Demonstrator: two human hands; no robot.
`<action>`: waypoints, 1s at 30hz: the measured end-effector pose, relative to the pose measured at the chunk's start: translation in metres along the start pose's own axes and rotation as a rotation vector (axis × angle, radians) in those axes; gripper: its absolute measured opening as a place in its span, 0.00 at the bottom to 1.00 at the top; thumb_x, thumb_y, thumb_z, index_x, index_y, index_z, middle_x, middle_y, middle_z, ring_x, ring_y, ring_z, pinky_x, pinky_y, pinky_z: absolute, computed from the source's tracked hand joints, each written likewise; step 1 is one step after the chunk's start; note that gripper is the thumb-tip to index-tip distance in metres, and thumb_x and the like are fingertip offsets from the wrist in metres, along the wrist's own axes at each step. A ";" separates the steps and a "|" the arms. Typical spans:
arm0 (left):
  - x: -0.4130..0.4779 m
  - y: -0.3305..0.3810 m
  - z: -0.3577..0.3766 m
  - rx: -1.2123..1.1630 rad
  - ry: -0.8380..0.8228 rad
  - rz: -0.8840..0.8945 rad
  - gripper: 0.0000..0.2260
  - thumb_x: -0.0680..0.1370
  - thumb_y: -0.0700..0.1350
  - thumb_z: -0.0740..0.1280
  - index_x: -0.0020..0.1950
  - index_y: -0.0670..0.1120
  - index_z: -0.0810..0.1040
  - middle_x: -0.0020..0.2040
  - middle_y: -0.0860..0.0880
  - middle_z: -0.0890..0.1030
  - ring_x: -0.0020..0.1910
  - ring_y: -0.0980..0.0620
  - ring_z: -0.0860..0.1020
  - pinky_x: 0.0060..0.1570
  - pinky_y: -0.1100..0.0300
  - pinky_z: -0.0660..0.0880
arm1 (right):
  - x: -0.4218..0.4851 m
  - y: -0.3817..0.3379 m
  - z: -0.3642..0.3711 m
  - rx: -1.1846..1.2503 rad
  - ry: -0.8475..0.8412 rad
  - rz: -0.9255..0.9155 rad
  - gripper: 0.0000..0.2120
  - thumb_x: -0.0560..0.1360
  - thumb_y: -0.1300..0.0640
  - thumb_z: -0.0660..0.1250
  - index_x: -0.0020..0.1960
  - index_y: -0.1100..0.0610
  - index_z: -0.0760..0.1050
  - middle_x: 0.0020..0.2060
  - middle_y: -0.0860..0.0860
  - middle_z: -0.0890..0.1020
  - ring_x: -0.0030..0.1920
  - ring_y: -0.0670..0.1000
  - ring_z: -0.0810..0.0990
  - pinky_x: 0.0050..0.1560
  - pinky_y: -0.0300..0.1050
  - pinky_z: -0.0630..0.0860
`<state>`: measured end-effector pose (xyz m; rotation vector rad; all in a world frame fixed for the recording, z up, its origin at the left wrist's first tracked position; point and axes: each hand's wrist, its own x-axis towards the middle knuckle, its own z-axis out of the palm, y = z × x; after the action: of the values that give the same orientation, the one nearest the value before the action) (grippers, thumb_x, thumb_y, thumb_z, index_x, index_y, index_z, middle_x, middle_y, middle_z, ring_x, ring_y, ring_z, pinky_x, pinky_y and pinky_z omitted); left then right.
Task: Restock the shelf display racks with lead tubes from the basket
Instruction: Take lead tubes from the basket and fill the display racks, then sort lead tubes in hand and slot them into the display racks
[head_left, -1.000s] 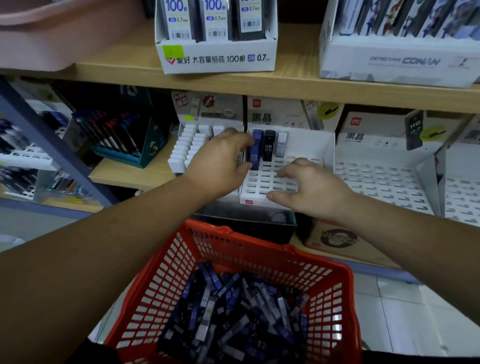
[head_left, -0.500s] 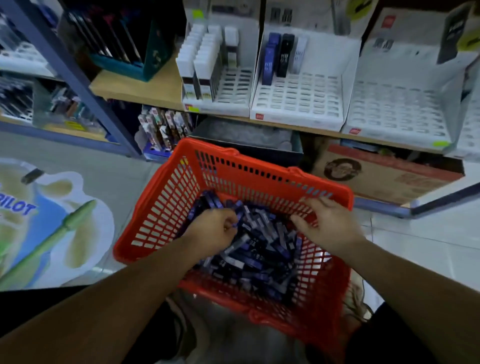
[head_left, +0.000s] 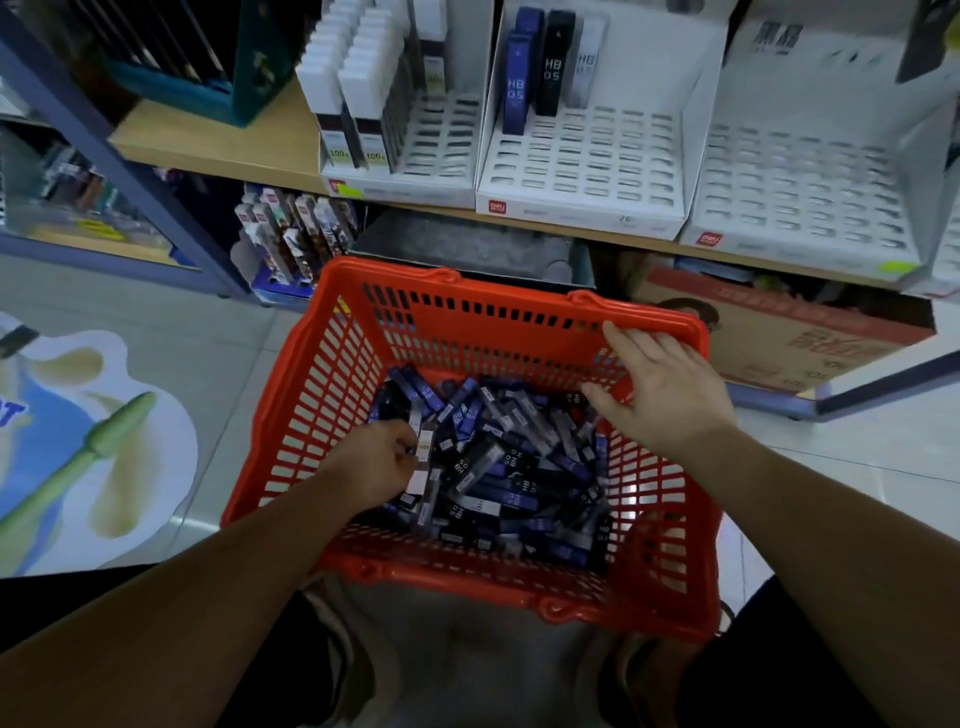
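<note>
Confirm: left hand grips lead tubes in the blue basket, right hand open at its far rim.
The basket is red, not blue, per the head view. Left hand grips lead tubes in it, right hand open at its far rim.

Pale glossy tiled floor bearing a pen-shaped decal; wooden shelf on a blue steel upright; cardboard box beneath.

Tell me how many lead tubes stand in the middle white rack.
4: a front blue tube at left, a rear blue tube behind it, a black tube to their right, a clear tube farthest right. Others may be hidden behind.
</note>
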<state>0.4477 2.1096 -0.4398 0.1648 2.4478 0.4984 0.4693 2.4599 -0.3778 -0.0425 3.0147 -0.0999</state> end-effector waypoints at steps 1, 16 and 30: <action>-0.001 0.001 0.000 -0.015 -0.002 -0.008 0.15 0.82 0.47 0.68 0.69 0.46 0.77 0.62 0.46 0.83 0.55 0.48 0.81 0.55 0.52 0.81 | 0.002 0.002 -0.001 0.000 -0.012 0.004 0.39 0.80 0.30 0.55 0.83 0.50 0.56 0.78 0.47 0.67 0.76 0.52 0.64 0.76 0.53 0.62; 0.020 -0.018 0.016 0.014 -0.122 -0.159 0.36 0.80 0.53 0.71 0.82 0.44 0.60 0.79 0.43 0.66 0.74 0.43 0.70 0.69 0.53 0.72 | -0.023 -0.110 0.113 0.721 -0.458 0.447 0.19 0.81 0.38 0.65 0.60 0.52 0.76 0.55 0.55 0.80 0.48 0.55 0.82 0.47 0.54 0.81; 0.073 0.013 0.045 0.157 0.081 -0.301 0.61 0.68 0.66 0.78 0.84 0.44 0.42 0.81 0.39 0.52 0.79 0.37 0.55 0.77 0.47 0.60 | 0.008 -0.041 0.132 0.809 -0.360 0.605 0.38 0.74 0.37 0.73 0.77 0.52 0.67 0.70 0.53 0.74 0.66 0.58 0.75 0.60 0.52 0.76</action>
<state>0.4165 2.1524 -0.5086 -0.1617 2.5312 0.1841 0.4786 2.4104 -0.5066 0.8036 2.2937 -1.0738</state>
